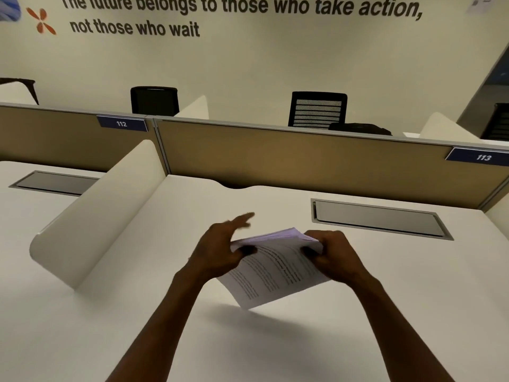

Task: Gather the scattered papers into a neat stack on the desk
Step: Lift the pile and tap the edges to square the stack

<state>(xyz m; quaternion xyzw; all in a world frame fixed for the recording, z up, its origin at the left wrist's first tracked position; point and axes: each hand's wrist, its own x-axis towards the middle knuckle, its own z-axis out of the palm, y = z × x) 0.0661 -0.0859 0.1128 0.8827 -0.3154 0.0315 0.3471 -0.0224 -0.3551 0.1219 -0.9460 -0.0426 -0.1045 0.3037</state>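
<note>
A: Start at the hands. What has the papers?

B: The right hand (330, 257) is clamped on the right end of the stack of papers (275, 268), just right of frame centre. The left hand (220, 252) sits at the stack's left end, thumb on the top sheet, but its fingers (242, 220) are spread and blurred above the far edge, so whether it grips I cannot tell.

A: And the stack itself?

B: Between the two hands, held in the air, tilted. Its near corner dips toward the desk (275, 354) and throws a shadow below. The far edge looks fanned, not flush. Its long axis seems to run from the far edge, between the hands, down to that near corner.

A: So the next move?

B: Probably squaring the edges, then laying it down. The bare desk lies straight beneath, equally near both hands.

A: Surroundings?

B: A grey cable tray (377, 219) right of centre, a white divider (96, 216) at left, a tan partition (303, 158) behind, chairs (316, 108) beyond.
</note>
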